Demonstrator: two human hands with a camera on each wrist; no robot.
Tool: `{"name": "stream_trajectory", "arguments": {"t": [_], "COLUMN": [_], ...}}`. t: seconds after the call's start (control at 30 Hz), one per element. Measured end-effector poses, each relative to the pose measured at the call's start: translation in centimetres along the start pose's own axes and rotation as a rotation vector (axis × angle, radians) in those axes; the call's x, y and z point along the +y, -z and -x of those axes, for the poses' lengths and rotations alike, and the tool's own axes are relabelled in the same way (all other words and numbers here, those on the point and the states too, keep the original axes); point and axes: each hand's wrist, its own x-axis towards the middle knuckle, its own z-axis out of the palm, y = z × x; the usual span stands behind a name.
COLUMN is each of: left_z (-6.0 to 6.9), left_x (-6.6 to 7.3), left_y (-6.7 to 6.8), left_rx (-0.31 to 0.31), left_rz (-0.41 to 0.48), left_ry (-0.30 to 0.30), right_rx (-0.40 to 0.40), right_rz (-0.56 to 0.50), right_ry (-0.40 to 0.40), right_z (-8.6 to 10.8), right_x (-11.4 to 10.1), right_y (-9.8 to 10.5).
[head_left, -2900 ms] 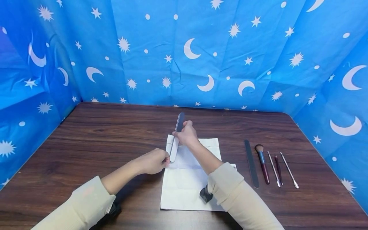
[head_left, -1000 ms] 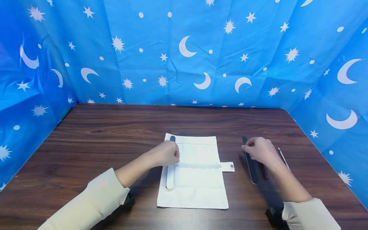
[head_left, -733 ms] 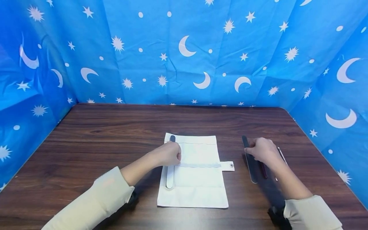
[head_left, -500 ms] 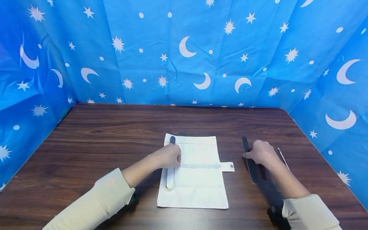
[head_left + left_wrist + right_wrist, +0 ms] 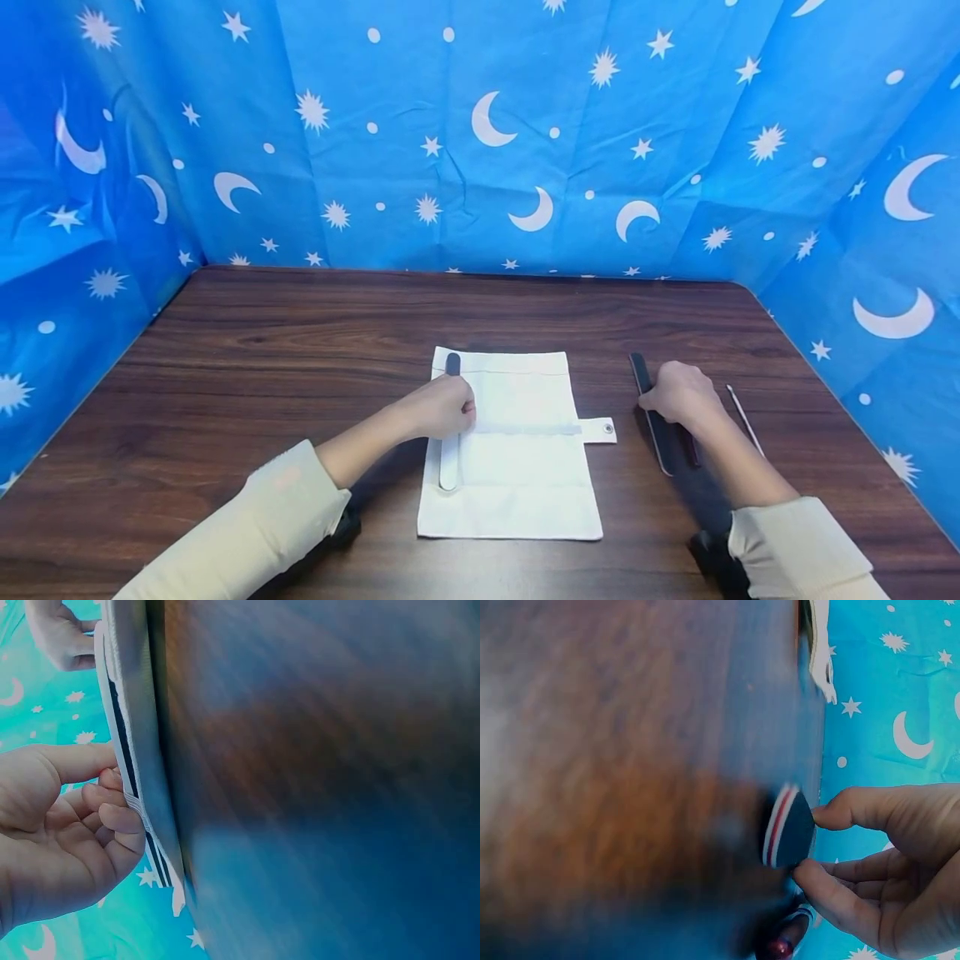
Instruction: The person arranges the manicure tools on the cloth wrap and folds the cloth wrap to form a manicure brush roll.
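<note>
A white fabric pouch (image 5: pixel 517 512) lies flat at the table's middle, its snap tab (image 5: pixel 598 431) pointing right. Lengthwise along its left side lies a nail file (image 5: pixel 448 467), white at the near end and dark at the far end. My left hand (image 5: pixel 442 407) covers the file's middle; in the left wrist view its curled fingers and thumb hold it at an elastic band (image 5: pixel 136 804). Further right, a second nail file (image 5: pixel 662 446), black with a white-and-red edge, lies on the table. My right hand (image 5: pixel 682 393) pinches its edges between thumb and finger, plainest in the right wrist view.
Beside the right hand are the dark red handle of a brush (image 5: pixel 691 450) and a thin metal tool (image 5: pixel 746 421), both partly hidden by the hand and forearm. A blue curtain (image 5: pixel 375 167) with moons and stars hangs behind the wooden table (image 5: pixel 285 333).
My right hand left the first file, now lowered flat onto the pouch, and went right to the black file. My left hand moved onto the first file. The last half second shows little movement.
</note>
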Motion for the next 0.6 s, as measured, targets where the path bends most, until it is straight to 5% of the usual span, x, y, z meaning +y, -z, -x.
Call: {"name": "stream_trajectory", "arguments": {"t": [0.33, 0.6], "left_z": [-0.3, -0.9], "left_x": [0.1, 0.3], "left_y": [-0.1, -0.2], "left_rx": [-0.006, -0.01], "left_rz": [-0.007, 0.003], "left_ry": [0.012, 0.002], "right_rx": [0.029, 0.088], "right_rz": [-0.03, -0.238], "right_ry": [0.025, 0.096], "right_z": [-0.5, -0.8], "right_x": [-0.5, -3.4], "right_y": [0.2, 1.1]}}
